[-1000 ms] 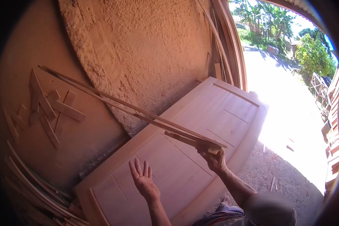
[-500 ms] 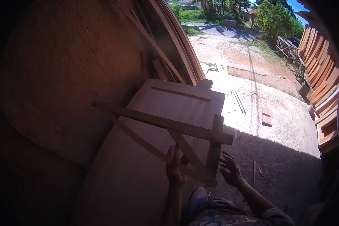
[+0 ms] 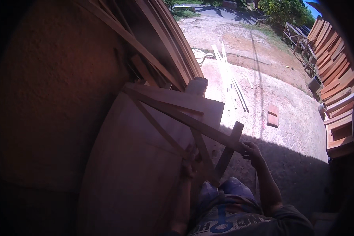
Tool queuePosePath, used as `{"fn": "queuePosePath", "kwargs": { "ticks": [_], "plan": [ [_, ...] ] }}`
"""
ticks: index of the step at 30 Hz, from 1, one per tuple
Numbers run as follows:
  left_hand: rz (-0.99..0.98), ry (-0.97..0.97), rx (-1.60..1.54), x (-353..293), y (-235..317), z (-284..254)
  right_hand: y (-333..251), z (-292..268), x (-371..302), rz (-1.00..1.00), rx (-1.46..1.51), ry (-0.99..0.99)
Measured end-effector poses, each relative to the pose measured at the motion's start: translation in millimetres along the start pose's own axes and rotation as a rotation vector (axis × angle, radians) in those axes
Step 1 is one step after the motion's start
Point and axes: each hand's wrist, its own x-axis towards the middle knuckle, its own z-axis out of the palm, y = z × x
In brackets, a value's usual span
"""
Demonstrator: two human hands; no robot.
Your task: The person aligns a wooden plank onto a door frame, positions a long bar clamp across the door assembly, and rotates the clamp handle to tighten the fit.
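Observation:
A triangular wooden frame of joined slats is held at an angle above a broad pale wooden panel. My left hand is closed round its lower diagonal slat, though shadow blurs the fingers. At the near right, my right hand grips the end of the long upper bar. A darker crosspiece passes under that bar, and a short brace joins the bar to the lower corner. The frame's far-left tip appears over the panel's far corner; whether it touches is unclear.
Long boards lean against the rough wall at the left. Thin sticks and a reddish block lie on the sunlit concrete. More planks stand along the right, beside a grey bucket.
My right hand, earlier apart from the frame, has taken hold of the upper bar's end. The frame has tilted, its right end lower, and the view has shifted.

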Motion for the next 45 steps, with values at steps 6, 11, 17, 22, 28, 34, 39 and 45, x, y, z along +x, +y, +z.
{"fn": "queuePosePath", "kwargs": {
  "ticks": [6,11,17,22,28,34,39,45],
  "plan": [
    [-0.070,0.166,0.231,83.3,-17.9,-7.4,-15.6,-25.1,85.6,-0.010,0.357,-0.262],
    [0.573,0.912,1.631,121.0,-50.7,28.1,-32.3,-43.8,161.9,0.069,0.263,-0.298],
    [0.460,0.682,1.785,187.1,-97.9,66.8,-63.1,-49.9,227.3,0.163,0.194,-0.386],
    [0.020,0.948,2.149,232.2,-106.7,92.8,-75.3,-36.0,277.0,0.214,0.245,-0.552],
    [0.138,0.974,2.256,239.7,-111.9,62.5,-97.4,-46.0,280.9,-0.314,-0.543,-0.407],
    [0.162,0.989,2.228,238.5,-117.9,39.5,-145.1,-13.5,277.2,-0.879,-0.978,-0.437],
    [0.399,0.961,2.249,231.9,-110.9,23.8,-129.8,17.7,289.9,-0.926,-0.993,-0.454],
    [0.281,1.073,2.238,239.0,-117.9,30.2,-122.1,34.5,304.5,-0.987,-1.011,-0.438]
  ]
}}
